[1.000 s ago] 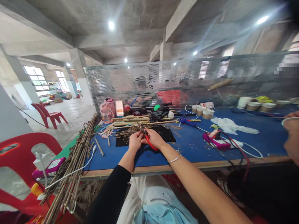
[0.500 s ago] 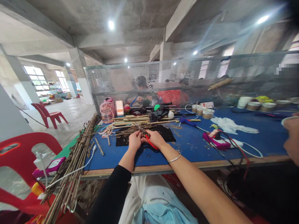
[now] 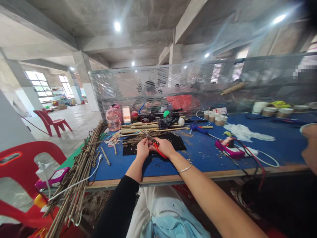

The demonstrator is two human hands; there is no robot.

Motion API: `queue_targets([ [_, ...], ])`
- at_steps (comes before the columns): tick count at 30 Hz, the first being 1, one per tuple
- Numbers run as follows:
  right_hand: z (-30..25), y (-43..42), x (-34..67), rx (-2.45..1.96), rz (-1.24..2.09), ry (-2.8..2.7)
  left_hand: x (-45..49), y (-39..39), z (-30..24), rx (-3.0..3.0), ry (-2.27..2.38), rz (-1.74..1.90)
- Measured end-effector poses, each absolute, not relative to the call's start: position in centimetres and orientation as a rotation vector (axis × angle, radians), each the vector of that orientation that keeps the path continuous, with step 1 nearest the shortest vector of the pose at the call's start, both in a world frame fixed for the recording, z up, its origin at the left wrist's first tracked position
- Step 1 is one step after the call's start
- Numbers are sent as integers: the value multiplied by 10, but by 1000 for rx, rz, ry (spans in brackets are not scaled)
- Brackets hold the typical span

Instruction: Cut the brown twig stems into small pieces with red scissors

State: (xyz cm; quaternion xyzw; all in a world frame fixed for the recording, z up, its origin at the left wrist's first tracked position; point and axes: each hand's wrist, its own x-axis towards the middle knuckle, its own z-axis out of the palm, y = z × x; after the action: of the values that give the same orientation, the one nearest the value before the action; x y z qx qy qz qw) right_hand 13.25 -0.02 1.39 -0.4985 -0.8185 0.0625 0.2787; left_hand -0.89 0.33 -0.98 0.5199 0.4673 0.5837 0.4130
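Observation:
My right hand (image 3: 164, 146) is wrapped round red-handled pruning shears (image 3: 158, 150), whose blades point up and left. My left hand (image 3: 143, 148) sits just beside it, fingers pinched on a thin dry twig (image 3: 146, 136) at the shear blades. Both hands hover over a black mat (image 3: 176, 140) on the blue table (image 3: 205, 158). A pile of cut twigs (image 3: 135, 138) lies on the mat's far left, right behind my left hand.
A long bundle of dry stalks (image 3: 78, 175) runs along the table's left edge, beside a white cable and a purple power strip (image 3: 54, 178). A second purple strip (image 3: 229, 148), white cloth (image 3: 244, 133), tape rolls (image 3: 214, 118) and a pink jug (image 3: 114, 119) stand around. Another person sits behind the mesh screen (image 3: 153, 86).
Both hands have stayed over the mat with only slight shifts. The shears and twig remain in hand.

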Motion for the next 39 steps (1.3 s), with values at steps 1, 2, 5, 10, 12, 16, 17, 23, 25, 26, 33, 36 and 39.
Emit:
queue_targets([
  [1, 14, 0, 132, -1326, 154, -2202, -9, 3, -9, 1297, 1157, 1474],
  [2, 13, 0, 132, -1298, 146, -2210, -8, 2, -8, 1290, 1136, 1473],
  [5, 9, 5, 131, -1162, 131, -2238, -7, -1, -5, 1292, 1080, 1437],
  [10, 3, 12, 132, -1058, 120, -2235, -6, -3, -6, 1327, 1082, 1411],
  [12, 5, 10, 132, -1042, 158, -2221, -7, -1, -8, 1354, 1087, 1418],
  [16, 10, 4, 130, -996, 259, -2203, -8, 1, -10, 1371, 1064, 1440],
  [17, 11, 3, 130, -1000, 279, -2198, -8, 1, -10, 1372, 1056, 1445],
  [23, 11, 2, 130, -1104, 290, -2170, -8, 0, -6, 1348, 1081, 1464],
  [25, 11, 1, 130, -1145, 277, -2182, -8, -1, -5, 1292, 1084, 1471],
  [26, 12, 1, 130, -1164, 269, -2190, -8, -2, -5, 1270, 1084, 1474],
  [33, 8, 5, 129, -1086, 119, -2242, -8, -6, -5, 1282, 1129, 1425],
  [36, 6, 7, 129, -1054, 98, -2241, -6, -8, -3, 1240, 1085, 1387],
  [39, 7, 5, 128, -1087, 126, -2230, -5, -7, -4, 1212, 1062, 1388],
])
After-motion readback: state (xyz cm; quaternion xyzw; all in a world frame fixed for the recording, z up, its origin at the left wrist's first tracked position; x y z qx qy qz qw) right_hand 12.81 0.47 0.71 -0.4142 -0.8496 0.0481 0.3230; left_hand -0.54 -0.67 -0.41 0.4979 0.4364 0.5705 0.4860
